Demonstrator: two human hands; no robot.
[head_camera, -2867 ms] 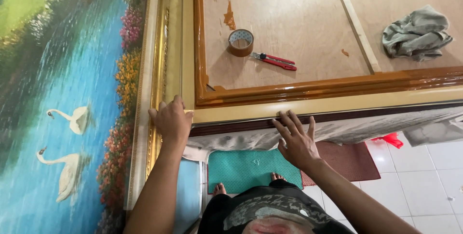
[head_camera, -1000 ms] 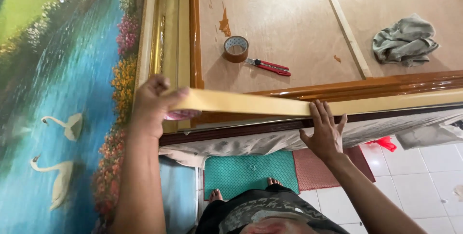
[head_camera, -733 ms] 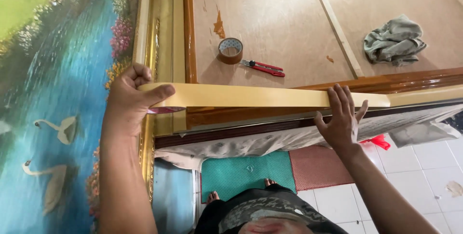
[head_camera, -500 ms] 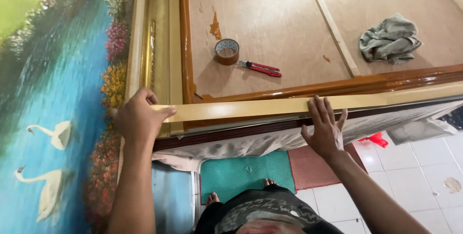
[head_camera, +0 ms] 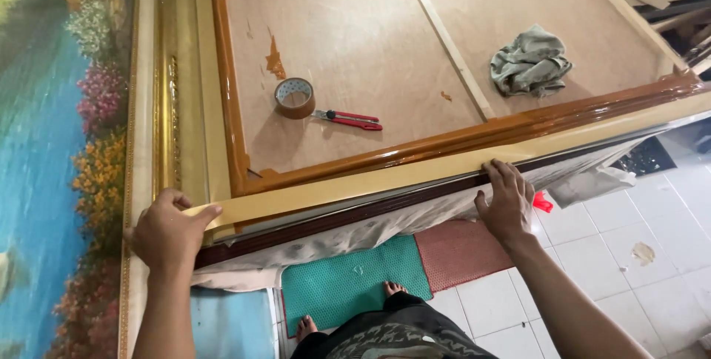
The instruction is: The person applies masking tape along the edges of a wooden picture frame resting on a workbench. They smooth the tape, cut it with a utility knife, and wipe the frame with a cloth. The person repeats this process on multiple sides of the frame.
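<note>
A large picture frame lies back side up, its glossy brown wooden border (head_camera: 474, 138) around a plywood backing. Along its near edge runs a long pale yellow strip (head_camera: 355, 187). My left hand (head_camera: 169, 232) pinches the strip's left end at the frame's near left corner. My right hand (head_camera: 507, 203) presses flat on the strip farther right, fingers spread over the edge. A roll of brown tape (head_camera: 295, 98) and red-handled pliers (head_camera: 348, 118) lie on the backing beyond the strip.
A crumpled grey rag (head_camera: 529, 63) lies on the backing at right. A painted landscape canvas (head_camera: 52, 144) with a gold frame stands at the left. Below are a green mat (head_camera: 348, 285), a red mat (head_camera: 455, 252), white floor tiles and my bare feet.
The strip was lifted above the frame edge and has come down onto it. My left hand moved toward the near left corner; my right hand slid right along the strip.
</note>
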